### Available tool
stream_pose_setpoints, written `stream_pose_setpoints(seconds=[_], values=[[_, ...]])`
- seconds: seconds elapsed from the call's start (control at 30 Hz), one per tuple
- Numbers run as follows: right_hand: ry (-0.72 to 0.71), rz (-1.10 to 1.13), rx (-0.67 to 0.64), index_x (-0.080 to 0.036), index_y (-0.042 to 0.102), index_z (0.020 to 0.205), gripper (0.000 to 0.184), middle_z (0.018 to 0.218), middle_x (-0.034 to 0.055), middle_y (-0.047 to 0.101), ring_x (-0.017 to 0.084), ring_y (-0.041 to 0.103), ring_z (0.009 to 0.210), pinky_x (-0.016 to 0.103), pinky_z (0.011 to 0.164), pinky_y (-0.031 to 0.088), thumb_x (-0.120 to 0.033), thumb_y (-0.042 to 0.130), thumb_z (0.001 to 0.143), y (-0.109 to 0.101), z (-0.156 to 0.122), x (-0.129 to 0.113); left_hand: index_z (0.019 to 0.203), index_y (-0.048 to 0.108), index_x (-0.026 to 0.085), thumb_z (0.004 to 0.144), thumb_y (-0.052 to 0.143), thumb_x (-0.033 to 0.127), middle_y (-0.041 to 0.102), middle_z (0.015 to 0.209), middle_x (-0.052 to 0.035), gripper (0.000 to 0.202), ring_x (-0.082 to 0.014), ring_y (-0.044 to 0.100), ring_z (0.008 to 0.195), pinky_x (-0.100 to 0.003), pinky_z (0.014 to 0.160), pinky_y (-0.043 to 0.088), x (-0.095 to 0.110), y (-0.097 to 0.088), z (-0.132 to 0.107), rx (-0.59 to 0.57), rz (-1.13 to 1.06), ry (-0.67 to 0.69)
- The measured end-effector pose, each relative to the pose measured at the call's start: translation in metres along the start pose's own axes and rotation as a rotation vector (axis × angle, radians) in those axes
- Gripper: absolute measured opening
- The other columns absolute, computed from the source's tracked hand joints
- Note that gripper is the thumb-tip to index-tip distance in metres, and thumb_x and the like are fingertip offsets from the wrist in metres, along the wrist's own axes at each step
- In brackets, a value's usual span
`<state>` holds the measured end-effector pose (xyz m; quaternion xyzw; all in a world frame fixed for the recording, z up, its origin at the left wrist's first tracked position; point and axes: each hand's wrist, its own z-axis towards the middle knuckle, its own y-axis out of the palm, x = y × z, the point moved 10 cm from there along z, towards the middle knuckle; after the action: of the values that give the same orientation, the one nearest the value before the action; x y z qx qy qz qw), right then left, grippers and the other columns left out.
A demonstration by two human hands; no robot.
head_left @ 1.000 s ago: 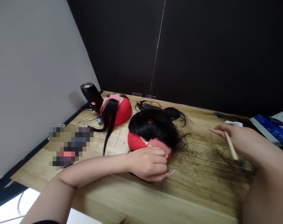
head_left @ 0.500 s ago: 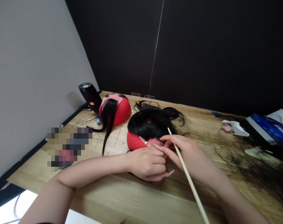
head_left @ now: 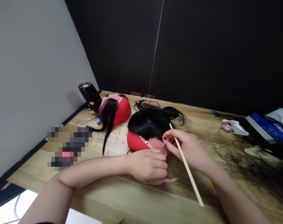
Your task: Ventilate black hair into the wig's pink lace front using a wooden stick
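A red dome form (head_left: 135, 142) with black hair (head_left: 150, 123) and a pink lace patch (head_left: 157, 144) lies mid-table. My left hand (head_left: 149, 166) rests curled on the table against the near side of the form, fingers closed; what they hold is hidden. My right hand (head_left: 189, 148) pinches a thin wooden stick tool (head_left: 186, 165), fingertips at the pink lace patch. A second red dome form (head_left: 121, 109) with a black hair strand (head_left: 108, 119) lies behind to the left.
A wooden table (head_left: 136, 199) bears loose black hair (head_left: 244, 158) on the right. A black cylinder (head_left: 90, 93) stands at back left. A blurred item (head_left: 69, 146) lies left. A white scrap (head_left: 234, 127) and a blue packet (head_left: 269, 126) sit at far right. Dark panels stand behind.
My right hand came from the right side of the table with the stick to the pink lace patch on the near form. My left hand stayed put.
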<state>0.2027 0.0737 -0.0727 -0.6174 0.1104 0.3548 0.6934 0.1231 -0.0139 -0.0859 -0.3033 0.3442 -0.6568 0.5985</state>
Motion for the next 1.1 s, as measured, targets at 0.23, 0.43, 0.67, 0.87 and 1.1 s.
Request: stream_pose_setpoints(seconds=[0.23,0.43,0.67,0.87,1.1], values=[[0.090,-0.139,0.074,-0.021,0.072,0.080,0.013,0.076,0.0018,0.072,0.016,0.065,0.065,0.027,0.060,0.048,-0.027,0.061,0.084,-0.044,0.011,0.041,0.081,0.064,0.018,0.093,0.058,0.026,0.072,0.101,-0.0066,0.016,-0.0181,0.062,0.105,-0.031,0.097,0.051,0.006,-0.006,0.010,-0.143,-0.324,-0.110],[0.329,-0.453,0.051,-0.023,0.076,0.081,0.018,0.081,0.0061,0.075,0.025,0.069,0.074,0.035,0.066,0.047,-0.037,0.066,0.083,-0.092,-0.001,0.097,0.075,0.065,0.014,0.090,0.061,0.018,0.056,0.128,-0.0151,0.015,-0.0220,0.056,0.116,-0.039,0.107,0.047,-0.015,-0.051,0.014,0.043,-0.531,-0.379],[0.266,-0.248,0.824,-0.019,0.070,0.095,0.038,0.075,0.0074,0.071,0.020,0.068,0.074,0.037,0.081,0.052,-0.046,0.043,0.098,-0.152,-0.052,0.011,0.075,0.066,0.015,0.097,0.052,0.022,0.049,0.107,-0.0089,0.027,-0.0197,0.049,0.110,-0.033,0.091,0.046,-0.057,-0.077,-0.013,0.316,-0.333,-0.753],[-0.288,0.012,0.163,-0.025,0.058,0.131,0.042,0.134,0.0062,0.062,0.021,0.062,0.121,0.037,0.104,0.053,-0.027,0.064,0.090,-0.049,-0.026,-0.055,0.078,0.067,0.015,0.098,0.050,0.026,0.042,0.112,-0.0083,0.029,-0.0190,0.047,0.110,-0.035,0.098,0.043,-0.068,-0.079,-0.031,0.436,-0.245,-0.823],[-0.494,-0.070,0.127,-0.017,0.069,0.110,0.026,0.131,0.0101,0.064,0.022,0.057,0.128,0.040,0.108,0.051,-0.011,0.051,0.093,-0.019,-0.024,-0.068,0.078,0.065,0.016,0.095,0.054,0.019,0.048,0.116,-0.0096,0.021,-0.0206,0.048,0.117,-0.037,0.103,0.046,-0.058,-0.091,-0.020,0.458,-0.177,-0.642]])
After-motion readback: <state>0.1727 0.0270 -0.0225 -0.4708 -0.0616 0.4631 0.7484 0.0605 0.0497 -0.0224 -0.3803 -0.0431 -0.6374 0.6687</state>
